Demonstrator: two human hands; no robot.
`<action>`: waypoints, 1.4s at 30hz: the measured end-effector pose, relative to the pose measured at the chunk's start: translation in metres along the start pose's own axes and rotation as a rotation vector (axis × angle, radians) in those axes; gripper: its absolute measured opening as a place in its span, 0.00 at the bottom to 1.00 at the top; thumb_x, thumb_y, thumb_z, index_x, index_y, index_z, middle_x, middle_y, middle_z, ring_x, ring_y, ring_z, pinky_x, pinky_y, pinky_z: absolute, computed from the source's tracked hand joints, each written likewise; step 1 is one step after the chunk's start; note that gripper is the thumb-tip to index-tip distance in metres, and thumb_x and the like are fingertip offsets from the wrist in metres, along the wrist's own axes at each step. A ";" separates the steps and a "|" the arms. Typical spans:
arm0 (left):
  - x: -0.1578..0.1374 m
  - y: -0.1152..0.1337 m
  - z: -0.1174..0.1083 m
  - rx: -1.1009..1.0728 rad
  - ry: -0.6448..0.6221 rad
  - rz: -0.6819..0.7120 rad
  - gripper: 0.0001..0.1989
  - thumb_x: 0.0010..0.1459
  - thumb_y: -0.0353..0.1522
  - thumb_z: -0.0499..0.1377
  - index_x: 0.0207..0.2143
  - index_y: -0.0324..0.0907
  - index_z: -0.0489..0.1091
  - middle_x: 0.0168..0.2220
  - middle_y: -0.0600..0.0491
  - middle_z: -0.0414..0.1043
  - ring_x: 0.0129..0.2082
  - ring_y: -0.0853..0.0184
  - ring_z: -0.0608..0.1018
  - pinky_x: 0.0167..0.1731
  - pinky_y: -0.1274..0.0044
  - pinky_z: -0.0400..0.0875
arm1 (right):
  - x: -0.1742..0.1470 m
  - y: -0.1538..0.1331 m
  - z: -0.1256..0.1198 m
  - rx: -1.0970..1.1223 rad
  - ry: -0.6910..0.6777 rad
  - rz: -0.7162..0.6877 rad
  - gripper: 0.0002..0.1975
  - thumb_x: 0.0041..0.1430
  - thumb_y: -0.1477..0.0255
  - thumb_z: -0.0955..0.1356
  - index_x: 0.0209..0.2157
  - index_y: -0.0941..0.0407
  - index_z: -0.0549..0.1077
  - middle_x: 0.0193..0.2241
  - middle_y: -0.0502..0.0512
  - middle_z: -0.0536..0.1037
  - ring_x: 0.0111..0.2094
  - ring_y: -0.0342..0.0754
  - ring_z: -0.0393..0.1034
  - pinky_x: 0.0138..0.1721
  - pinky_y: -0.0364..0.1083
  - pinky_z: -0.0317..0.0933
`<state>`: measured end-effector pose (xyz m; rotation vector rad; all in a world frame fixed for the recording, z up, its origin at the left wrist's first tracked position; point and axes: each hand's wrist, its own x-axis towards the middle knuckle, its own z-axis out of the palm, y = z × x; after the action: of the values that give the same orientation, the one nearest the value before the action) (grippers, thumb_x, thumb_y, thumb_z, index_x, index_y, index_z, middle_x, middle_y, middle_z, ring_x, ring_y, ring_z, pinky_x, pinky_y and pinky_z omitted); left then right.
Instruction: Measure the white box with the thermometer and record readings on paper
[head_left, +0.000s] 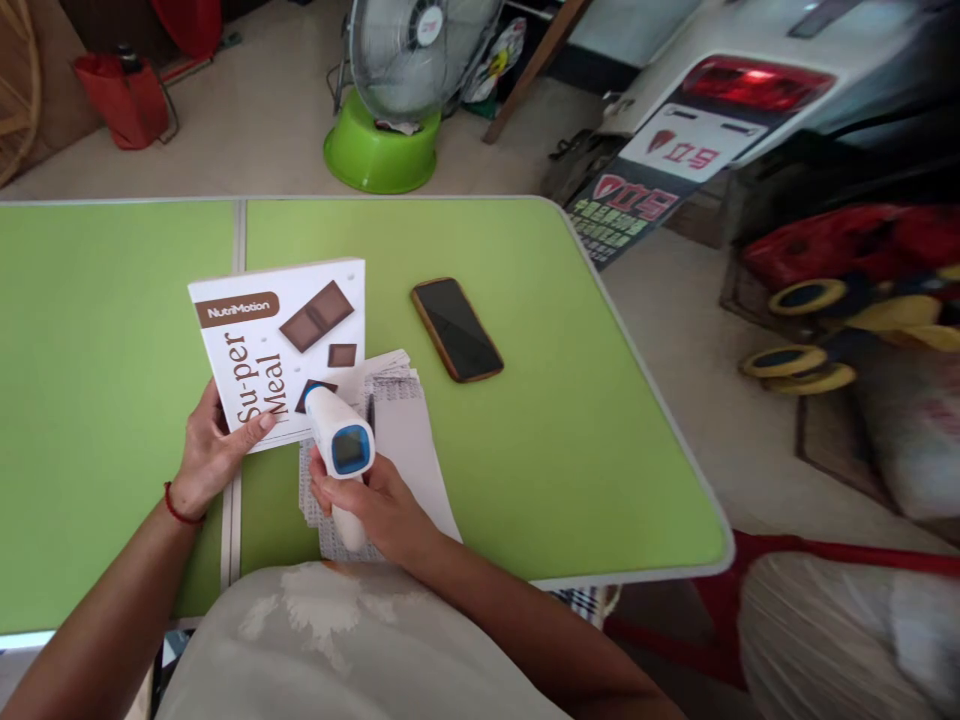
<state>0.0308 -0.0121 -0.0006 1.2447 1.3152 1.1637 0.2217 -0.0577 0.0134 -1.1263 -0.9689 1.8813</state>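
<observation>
My left hand [212, 440] grips the lower left corner of a white box [259, 365] printed "NutriMotion Su-per Meal" with brown chocolate pieces, thumb on its front. Wrapped round the handle of a white infrared thermometer [330, 412] with a blue-framed screen, my right hand [375, 500] keeps it close to the box's lower right part. The thermometer's front end overlaps the box in view; I cannot tell whether they touch. Beneath both lie written paper sheets [412, 440], with a dark pen [370, 412] partly hidden by the thermometer.
A smartphone [457, 330] with a dark screen lies right of the papers on the green folding table [570, 450]. Beyond the table stand a fan [397, 60] on a green basin [375, 150] and a red bag [124, 100]. A white scooter [697, 100] is at the right.
</observation>
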 end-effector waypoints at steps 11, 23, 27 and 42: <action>0.013 -0.012 -0.001 -0.106 0.140 0.255 0.23 0.50 0.38 0.70 0.46 0.43 0.69 0.47 0.49 0.74 0.47 0.60 0.77 0.49 0.69 0.72 | -0.007 -0.009 -0.114 -1.073 0.435 -0.224 0.21 0.52 0.62 0.68 0.48 0.54 0.70 0.42 0.60 0.75 0.45 0.58 0.69 0.47 0.56 0.65; 0.022 -0.006 0.005 0.084 0.151 0.342 0.29 0.53 0.42 0.67 0.53 0.46 0.61 0.55 0.51 0.67 0.59 0.54 0.69 0.57 0.61 0.65 | -0.001 -0.009 -0.137 -1.530 0.466 -0.601 0.23 0.60 0.67 0.66 0.56 0.56 0.65 0.46 0.66 0.70 0.48 0.60 0.67 0.48 0.59 0.66; 0.027 -0.007 0.006 0.128 0.151 0.361 0.27 0.55 0.41 0.66 0.53 0.45 0.62 0.54 0.51 0.68 0.57 0.55 0.70 0.57 0.61 0.64 | 0.002 -0.014 -0.103 -1.629 0.159 -0.734 0.15 0.64 0.77 0.60 0.49 0.55 0.70 0.41 0.61 0.73 0.41 0.51 0.68 0.40 0.49 0.67; 0.028 -0.001 0.008 0.296 0.202 0.327 0.20 0.56 0.44 0.64 0.45 0.42 0.70 0.39 0.53 0.75 0.55 0.56 0.72 0.57 0.62 0.65 | 0.015 -0.013 -0.076 -0.917 0.207 -0.725 0.03 0.58 0.75 0.66 0.33 0.53 0.66 0.26 0.50 0.72 0.27 0.44 0.66 0.29 0.46 0.60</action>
<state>0.0374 0.0161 -0.0035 1.6378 1.5119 1.3877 0.2885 -0.0214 -0.0064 -1.1715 -1.8781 0.6997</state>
